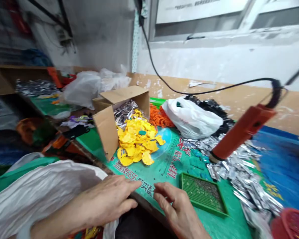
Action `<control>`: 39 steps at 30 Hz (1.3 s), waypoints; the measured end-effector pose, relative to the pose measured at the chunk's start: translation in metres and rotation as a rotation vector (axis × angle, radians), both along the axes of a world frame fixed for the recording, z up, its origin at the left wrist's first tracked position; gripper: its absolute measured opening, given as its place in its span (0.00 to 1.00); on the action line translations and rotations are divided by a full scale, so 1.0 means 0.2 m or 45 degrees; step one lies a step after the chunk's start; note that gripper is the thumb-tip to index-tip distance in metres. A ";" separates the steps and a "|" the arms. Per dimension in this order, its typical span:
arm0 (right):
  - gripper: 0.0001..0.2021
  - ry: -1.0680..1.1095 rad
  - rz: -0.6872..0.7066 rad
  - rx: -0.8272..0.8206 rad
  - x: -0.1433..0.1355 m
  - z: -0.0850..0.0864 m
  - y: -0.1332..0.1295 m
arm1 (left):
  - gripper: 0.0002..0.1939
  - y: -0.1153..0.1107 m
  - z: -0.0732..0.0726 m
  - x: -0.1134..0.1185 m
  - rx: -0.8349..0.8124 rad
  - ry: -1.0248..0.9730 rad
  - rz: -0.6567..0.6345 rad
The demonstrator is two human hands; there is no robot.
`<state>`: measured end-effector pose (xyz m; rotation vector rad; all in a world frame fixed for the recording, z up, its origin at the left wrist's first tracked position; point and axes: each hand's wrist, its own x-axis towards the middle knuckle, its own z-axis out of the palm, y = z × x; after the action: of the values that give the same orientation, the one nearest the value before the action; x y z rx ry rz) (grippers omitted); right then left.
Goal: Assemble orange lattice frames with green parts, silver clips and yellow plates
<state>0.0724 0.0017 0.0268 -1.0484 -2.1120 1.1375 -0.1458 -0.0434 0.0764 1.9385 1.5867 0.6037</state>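
Observation:
My left hand (109, 199) lies flat at the near edge of the green mat (164, 166), fingers spread and empty, beside a big white plastic bag (40, 192). My right hand (176, 209) hovers just right of it, fingers curled loosely, holding nothing I can see, its fingertips close to a small green mesh tray (201, 194). Beyond both hands, a heap of yellow pieces (137, 139) spills from a tipped cardboard box (114, 113).
An orange-red handheld tool (241, 132) hangs on a black cable over a pile of silver foil packets (239, 172). A white bag (191, 118) and orange pieces (159, 116) sit behind. A red basket (291, 224) is at the right corner. Clutter fills the left shelf.

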 end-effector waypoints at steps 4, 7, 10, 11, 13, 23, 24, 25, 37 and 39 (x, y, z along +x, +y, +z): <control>0.17 0.020 -0.233 -0.024 0.15 0.02 0.07 | 0.10 0.31 -0.05 0.20 0.105 0.376 -0.206; 0.14 -0.074 -0.247 0.004 0.20 0.03 0.11 | 0.09 0.57 -0.10 0.30 0.117 0.543 -0.162; 0.11 -0.273 -0.208 0.071 0.20 0.06 0.16 | 0.09 0.82 -0.14 0.37 0.135 0.620 -0.125; 0.10 -0.375 -0.200 0.120 0.19 0.06 0.19 | 0.10 0.91 -0.14 0.39 0.137 0.647 -0.109; 0.09 -0.604 -0.201 0.235 0.17 0.07 0.26 | 0.14 1.06 -0.13 0.41 0.135 0.698 -0.084; 0.13 -1.145 -0.694 0.402 0.18 -0.09 0.98 | 0.17 1.61 -0.11 0.34 0.383 0.919 0.104; 0.14 -1.168 -0.699 0.411 0.19 -0.11 1.03 | 0.17 1.66 -0.11 0.32 0.420 0.934 0.122; 0.14 -1.187 -0.692 0.418 0.21 -0.12 1.08 | 0.17 1.70 -0.10 0.30 0.450 0.946 0.136; 0.10 -1.200 -0.469 0.394 0.36 -0.23 1.18 | 0.18 1.95 -0.26 0.34 0.386 1.062 0.080; 0.09 -1.164 -0.458 0.412 0.36 -0.23 1.15 | 0.17 1.93 -0.28 0.35 0.404 1.094 0.072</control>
<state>0.1445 0.2325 -0.0200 -1.9074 -2.4529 0.0960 -0.0754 0.3431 0.0206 2.6002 2.1383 0.0005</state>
